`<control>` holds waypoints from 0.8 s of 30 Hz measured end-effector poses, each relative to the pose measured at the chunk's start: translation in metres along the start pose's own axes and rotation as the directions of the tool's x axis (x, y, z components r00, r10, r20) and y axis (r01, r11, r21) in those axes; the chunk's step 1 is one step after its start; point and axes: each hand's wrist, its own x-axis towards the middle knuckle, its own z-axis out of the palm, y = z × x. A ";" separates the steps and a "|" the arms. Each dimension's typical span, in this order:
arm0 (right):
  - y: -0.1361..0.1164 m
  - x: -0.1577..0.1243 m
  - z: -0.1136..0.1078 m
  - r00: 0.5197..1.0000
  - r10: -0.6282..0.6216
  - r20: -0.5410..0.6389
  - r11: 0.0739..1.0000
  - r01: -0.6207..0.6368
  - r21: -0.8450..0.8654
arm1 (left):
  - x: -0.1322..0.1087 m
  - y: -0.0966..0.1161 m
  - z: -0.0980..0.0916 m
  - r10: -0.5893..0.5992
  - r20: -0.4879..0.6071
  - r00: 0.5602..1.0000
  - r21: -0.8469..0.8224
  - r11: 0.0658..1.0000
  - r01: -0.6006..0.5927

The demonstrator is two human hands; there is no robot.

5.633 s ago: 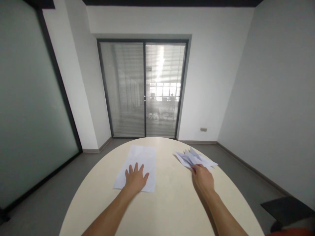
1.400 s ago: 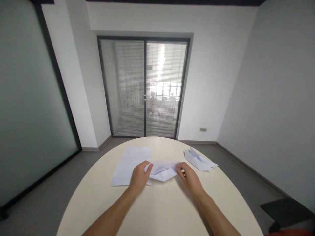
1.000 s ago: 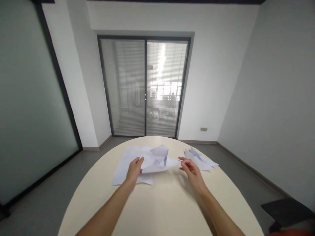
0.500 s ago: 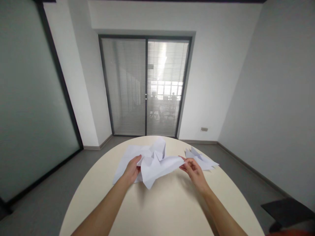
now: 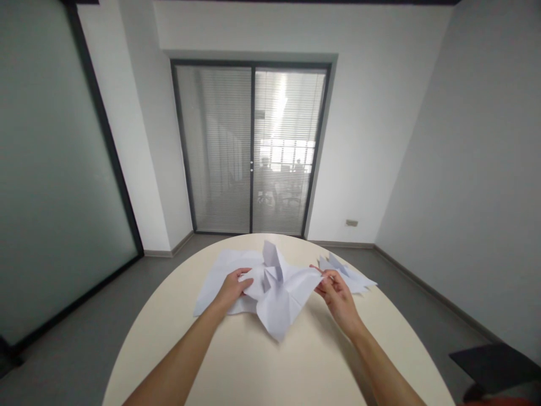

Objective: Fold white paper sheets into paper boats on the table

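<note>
A creased, partly folded sheet of white paper is held up between my hands over the round table. My left hand pinches its left side, thumb on top. At the right corner, the fingers of my right hand are closed on the paper's tip. One flap stands upright near its middle, and a pointed part hangs toward me. Beneath and behind it, flat white paper lies on the table, partly covered by the held sheet and my left hand.
Folded white paper with pointed ends lies on the right side of the cream round table. A dark chair stands at the lower right. Beyond the table is a glass door with blinds.
The held paper has turned and opened out, its lower point swinging right and its flap now upright. My left hand has shifted slightly right, and my right hand slightly right too.
</note>
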 end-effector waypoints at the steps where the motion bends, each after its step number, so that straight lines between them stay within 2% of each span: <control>1: -0.001 0.000 0.000 1.000 0.011 0.015 1.000 -0.011 -0.002 | -0.001 0.001 0.003 0.047 -0.005 0.999 0.046 0.998 -0.047; 5: -0.006 -0.002 0.003 0.994 0.085 0.074 0.995 -0.081 -0.057 | -0.011 0.008 0.017 0.185 -0.006 0.983 0.116 0.976 -0.183; 8: -0.008 -0.005 0.007 0.984 0.153 0.094 0.985 -0.145 -0.091 | -0.022 0.014 0.026 0.217 0.196 0.956 0.044 0.972 -0.230; 10: -0.008 -0.006 0.009 0.977 0.186 0.103 0.979 -0.175 -0.103 | -0.026 0.015 0.030 0.219 0.316 0.923 0.097 0.960 -0.261; 12: -0.006 -0.005 0.008 0.977 0.191 0.098 0.979 -0.182 -0.096 | -0.026 0.013 0.031 0.231 0.342 0.911 0.176 0.937 -0.303; 14: -0.002 -0.004 0.006 0.981 0.172 0.090 0.984 -0.167 -0.061 | -0.022 0.010 0.030 0.276 0.294 0.915 0.215 0.914 -0.344; 18: 0.004 0.000 0.002 0.991 0.112 0.074 0.994 -0.113 0.014 | -0.014 0.008 0.025 0.353 0.108 0.929 0.208 0.906 -0.368; 24: 0.004 0.002 0.000 0.997 0.081 -0.005 0.997 -0.081 0.022 | -0.011 0.019 0.021 0.337 -0.123 0.933 0.180 0.933 -0.313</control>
